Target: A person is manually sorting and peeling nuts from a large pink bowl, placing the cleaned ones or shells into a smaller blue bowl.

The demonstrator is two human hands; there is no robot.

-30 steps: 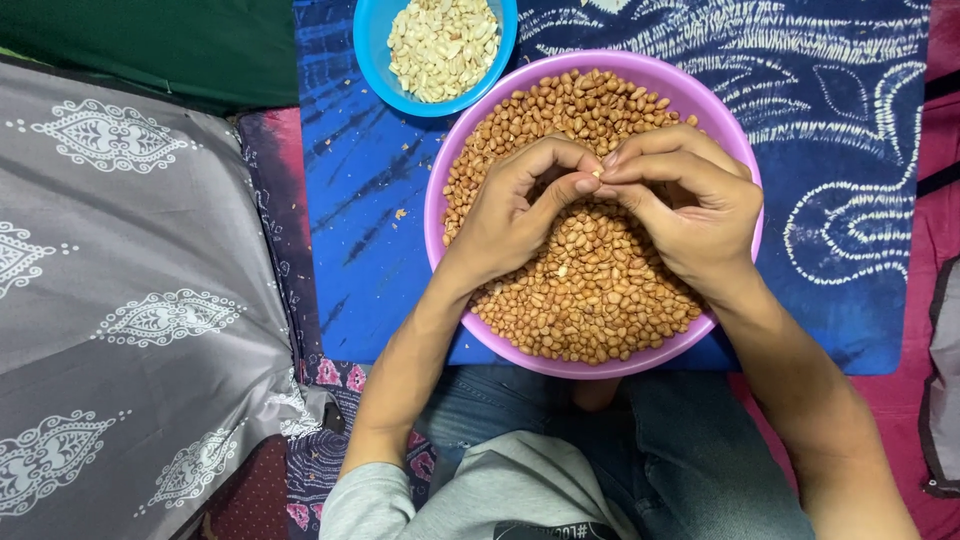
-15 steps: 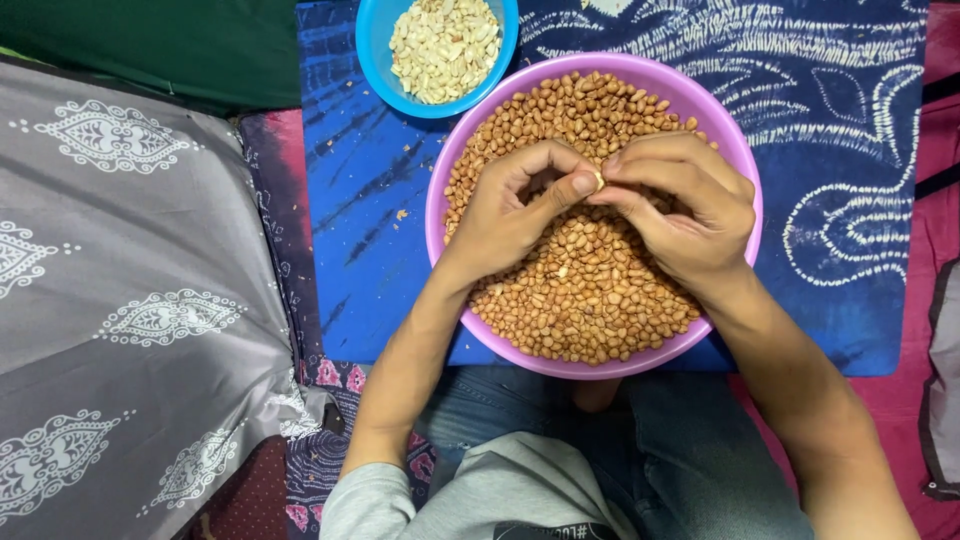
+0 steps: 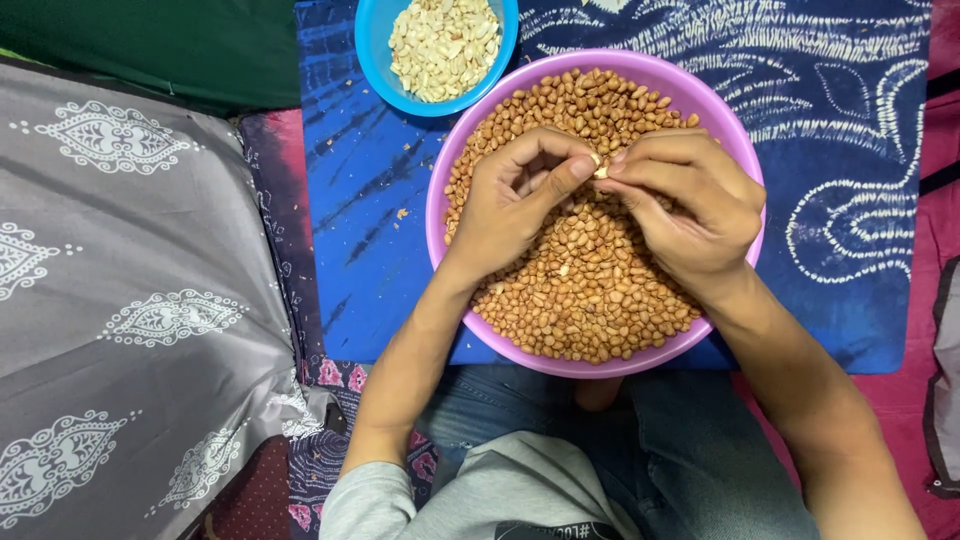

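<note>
A purple bowl (image 3: 745, 160) full of brown-skinned peanuts (image 3: 590, 290) rests on a blue patterned cloth in front of me. Both hands hover over the middle of the bowl. My left hand (image 3: 510, 205) and my right hand (image 3: 690, 205) meet fingertip to fingertip and pinch a single pale peanut (image 3: 600, 172) between them. A smaller blue bowl (image 3: 372, 50) with pale, skinned peanuts (image 3: 442, 45) stands just beyond the purple bowl, to the upper left.
The blue tie-dye cloth (image 3: 850, 150) covers a low surface. A grey cushion with white ornaments (image 3: 130, 300) lies to the left. Red fabric (image 3: 930, 300) shows at the right. Small skin flakes (image 3: 400, 213) dot the cloth.
The hands shifted slightly up over the bowl, still joined at the fingertips on one peanut; the fingers worked it a little.
</note>
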